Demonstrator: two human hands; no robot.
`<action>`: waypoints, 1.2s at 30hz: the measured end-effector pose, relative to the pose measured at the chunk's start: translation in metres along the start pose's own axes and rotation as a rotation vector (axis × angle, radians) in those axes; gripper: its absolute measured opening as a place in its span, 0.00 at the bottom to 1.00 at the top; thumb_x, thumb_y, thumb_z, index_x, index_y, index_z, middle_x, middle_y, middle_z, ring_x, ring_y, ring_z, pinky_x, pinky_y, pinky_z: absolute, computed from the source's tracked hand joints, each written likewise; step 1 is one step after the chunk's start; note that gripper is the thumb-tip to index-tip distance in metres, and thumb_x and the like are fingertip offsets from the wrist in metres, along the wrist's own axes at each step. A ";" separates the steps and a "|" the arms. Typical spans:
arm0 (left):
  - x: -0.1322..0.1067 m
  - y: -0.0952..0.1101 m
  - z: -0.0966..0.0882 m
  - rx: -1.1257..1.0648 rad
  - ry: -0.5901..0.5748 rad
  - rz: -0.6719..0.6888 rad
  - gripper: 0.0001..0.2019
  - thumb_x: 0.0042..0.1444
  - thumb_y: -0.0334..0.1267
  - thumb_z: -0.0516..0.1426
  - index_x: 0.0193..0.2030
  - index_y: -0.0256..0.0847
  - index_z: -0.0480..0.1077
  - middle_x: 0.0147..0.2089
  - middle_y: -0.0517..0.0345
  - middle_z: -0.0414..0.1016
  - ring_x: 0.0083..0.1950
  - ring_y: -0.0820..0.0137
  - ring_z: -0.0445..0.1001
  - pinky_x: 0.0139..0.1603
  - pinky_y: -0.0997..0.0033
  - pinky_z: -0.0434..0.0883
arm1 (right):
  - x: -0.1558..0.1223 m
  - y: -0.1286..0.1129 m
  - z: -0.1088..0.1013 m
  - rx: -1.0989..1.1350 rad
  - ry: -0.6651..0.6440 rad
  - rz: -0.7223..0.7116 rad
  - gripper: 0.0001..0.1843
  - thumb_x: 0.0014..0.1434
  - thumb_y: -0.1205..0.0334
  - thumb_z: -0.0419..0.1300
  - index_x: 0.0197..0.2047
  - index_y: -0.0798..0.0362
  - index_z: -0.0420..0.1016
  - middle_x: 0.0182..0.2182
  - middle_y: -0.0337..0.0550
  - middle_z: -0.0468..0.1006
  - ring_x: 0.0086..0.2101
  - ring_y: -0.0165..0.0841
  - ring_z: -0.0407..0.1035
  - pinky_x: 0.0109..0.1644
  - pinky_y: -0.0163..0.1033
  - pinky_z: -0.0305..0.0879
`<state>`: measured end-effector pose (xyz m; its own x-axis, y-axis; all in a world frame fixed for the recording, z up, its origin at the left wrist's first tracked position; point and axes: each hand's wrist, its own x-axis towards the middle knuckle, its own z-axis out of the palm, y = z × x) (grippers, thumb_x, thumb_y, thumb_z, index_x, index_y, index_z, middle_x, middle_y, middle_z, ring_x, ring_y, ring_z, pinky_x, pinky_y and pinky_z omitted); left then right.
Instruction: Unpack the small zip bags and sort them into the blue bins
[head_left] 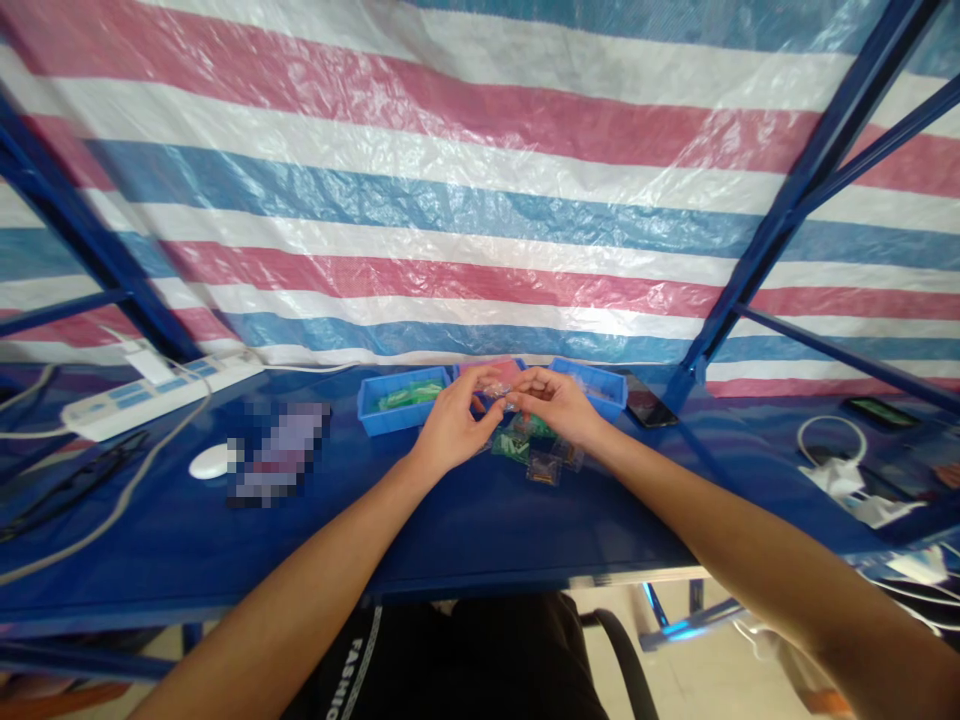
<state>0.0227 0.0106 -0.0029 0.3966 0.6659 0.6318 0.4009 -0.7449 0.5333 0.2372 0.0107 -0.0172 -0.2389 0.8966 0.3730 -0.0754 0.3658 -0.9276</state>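
Observation:
My left hand and my right hand meet over the middle of the blue table, fingers pinched on a small clear plastic bag. What is inside that bag is too small to make out. Just below the hands lie a green packet and a little clear bag with gold-coloured pieces in it. Behind my left hand stands a blue bin holding green packets. A second blue bin is behind my right hand, and something pink shows between the two.
A power strip with cables, a white oval object and a blurred-out phone-shaped item are on the left. A dark phone lies right of the bins. Blue frame posts and a striped tarp stand behind.

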 end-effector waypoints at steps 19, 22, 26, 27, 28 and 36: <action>0.003 0.002 -0.005 0.049 0.076 0.153 0.07 0.70 0.42 0.60 0.48 0.43 0.77 0.50 0.50 0.79 0.52 0.60 0.79 0.56 0.58 0.77 | -0.003 -0.003 0.002 0.137 -0.016 0.139 0.23 0.62 0.39 0.69 0.37 0.52 0.81 0.32 0.42 0.80 0.28 0.31 0.71 0.28 0.35 0.66; 0.001 0.000 -0.003 0.016 0.068 0.057 0.08 0.70 0.43 0.60 0.50 0.43 0.76 0.45 0.54 0.81 0.44 0.64 0.80 0.44 0.65 0.76 | -0.004 -0.003 0.002 0.071 -0.033 0.135 0.23 0.61 0.38 0.70 0.38 0.52 0.81 0.30 0.40 0.79 0.26 0.29 0.69 0.27 0.35 0.64; -0.001 -0.003 -0.001 -0.003 0.021 -0.024 0.15 0.69 0.44 0.61 0.59 0.45 0.74 0.46 0.57 0.83 0.36 0.66 0.80 0.39 0.66 0.76 | -0.004 -0.002 0.001 -0.011 -0.039 0.127 0.25 0.57 0.38 0.73 0.44 0.51 0.82 0.27 0.37 0.78 0.24 0.28 0.67 0.26 0.34 0.62; -0.001 -0.003 -0.001 -0.005 0.007 -0.029 0.16 0.69 0.45 0.61 0.61 0.46 0.73 0.47 0.56 0.83 0.35 0.66 0.79 0.39 0.66 0.76 | -0.004 -0.001 0.000 -0.016 -0.034 0.129 0.25 0.57 0.38 0.73 0.43 0.51 0.82 0.26 0.36 0.77 0.23 0.28 0.67 0.26 0.34 0.62; -0.001 -0.003 -0.001 -0.008 -0.002 -0.027 0.17 0.70 0.45 0.60 0.63 0.46 0.73 0.48 0.56 0.83 0.35 0.66 0.79 0.39 0.65 0.77 | -0.004 -0.001 0.000 -0.017 -0.028 0.131 0.25 0.58 0.37 0.72 0.42 0.51 0.81 0.25 0.35 0.76 0.22 0.28 0.66 0.26 0.34 0.61; 0.002 0.001 0.000 0.028 -0.025 0.147 0.16 0.66 0.37 0.64 0.60 0.46 0.77 0.55 0.52 0.80 0.50 0.62 0.80 0.46 0.65 0.78 | -0.001 0.001 -0.001 0.061 0.042 0.146 0.22 0.58 0.40 0.72 0.32 0.50 0.76 0.22 0.33 0.71 0.20 0.26 0.59 0.25 0.35 0.56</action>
<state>0.0242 0.0109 -0.0011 0.4734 0.5505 0.6876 0.3595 -0.8334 0.4197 0.2380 0.0104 -0.0187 -0.2114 0.9491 0.2335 -0.1022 0.2162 -0.9710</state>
